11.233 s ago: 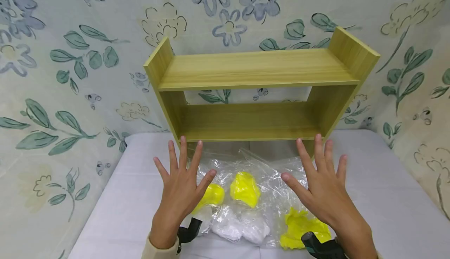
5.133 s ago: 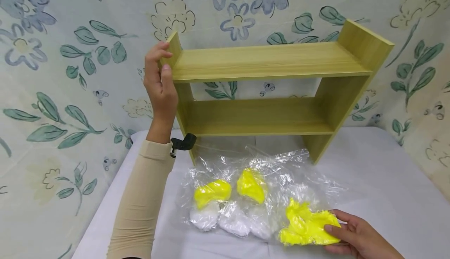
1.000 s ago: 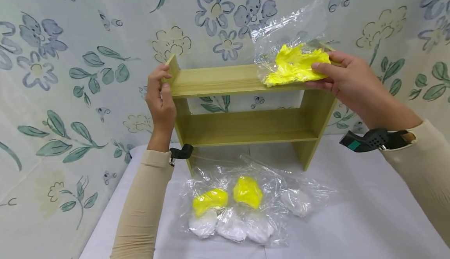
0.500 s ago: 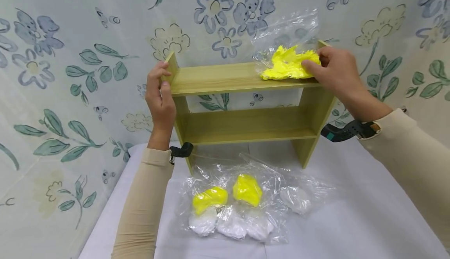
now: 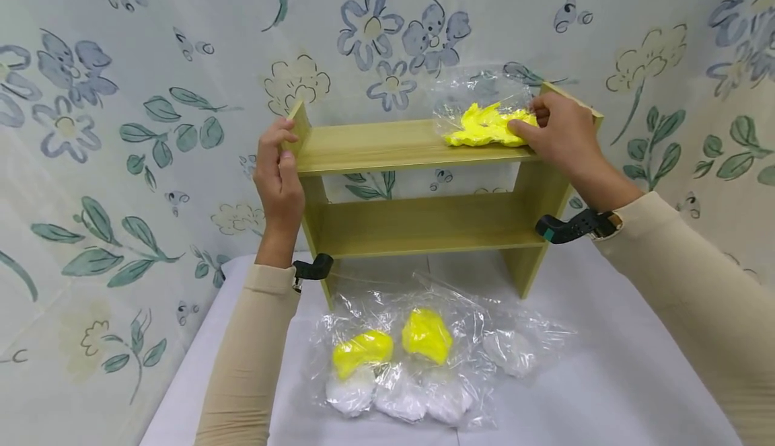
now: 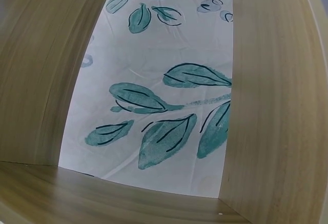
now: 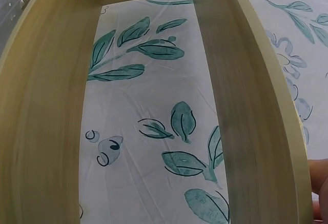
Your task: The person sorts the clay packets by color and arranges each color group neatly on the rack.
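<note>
A small wooden desktop shelf [image 5: 375,150] with two boards stands against the patterned backdrop. My left hand [image 5: 280,187] grips the top of its left side panel, the fingers curled over the edge. At the right end of the top board, my right hand [image 5: 566,140] pinches a clear zip bag [image 5: 478,89] holding a bright yellow, clay-like lump [image 5: 487,126]. The bag's lower edge is at the board, its upper part leaning back. In the right wrist view, part of the right hand [image 7: 320,188] shows at the shelf's edge; the left wrist view shows only the shelf's inside and the backdrop.
On the white-covered table [image 5: 581,392] in front lie clear bags with two yellow lumps [image 5: 426,335] and several white lumps [image 5: 399,392]. Another bag with a white lump [image 5: 511,352] lies to their right. The floral cloth [image 5: 181,130] hangs behind the shelf.
Both hands were spread over the table at first. The left hand took the shelf's side panel; the right picked up the yellow-lump bag from the table, raised it and lowered it onto the top board.
</note>
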Demonstrator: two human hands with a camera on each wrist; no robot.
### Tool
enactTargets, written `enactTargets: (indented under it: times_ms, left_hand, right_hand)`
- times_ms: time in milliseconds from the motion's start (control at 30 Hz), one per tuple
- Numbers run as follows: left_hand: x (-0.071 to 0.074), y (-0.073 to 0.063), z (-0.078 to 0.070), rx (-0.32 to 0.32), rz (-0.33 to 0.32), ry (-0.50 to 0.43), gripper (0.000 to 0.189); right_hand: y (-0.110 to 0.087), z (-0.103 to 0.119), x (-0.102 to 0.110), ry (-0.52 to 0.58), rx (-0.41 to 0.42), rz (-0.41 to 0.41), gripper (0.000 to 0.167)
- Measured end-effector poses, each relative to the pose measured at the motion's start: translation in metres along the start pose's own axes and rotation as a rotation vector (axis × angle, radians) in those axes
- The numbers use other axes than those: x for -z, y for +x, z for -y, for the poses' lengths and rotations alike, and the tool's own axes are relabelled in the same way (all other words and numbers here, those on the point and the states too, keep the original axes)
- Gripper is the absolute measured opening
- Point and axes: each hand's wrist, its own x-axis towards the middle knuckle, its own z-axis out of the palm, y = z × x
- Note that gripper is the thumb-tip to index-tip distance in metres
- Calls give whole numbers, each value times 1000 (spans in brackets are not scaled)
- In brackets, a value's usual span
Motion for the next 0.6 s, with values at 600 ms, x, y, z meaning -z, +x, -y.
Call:
enactTargets:
  times_ms: [600]
  left_hand:
    - [-1, 2, 5, 8, 35, -29, 29]
  right_hand:
    - [-17, -1, 4, 52, 65, -23, 70]
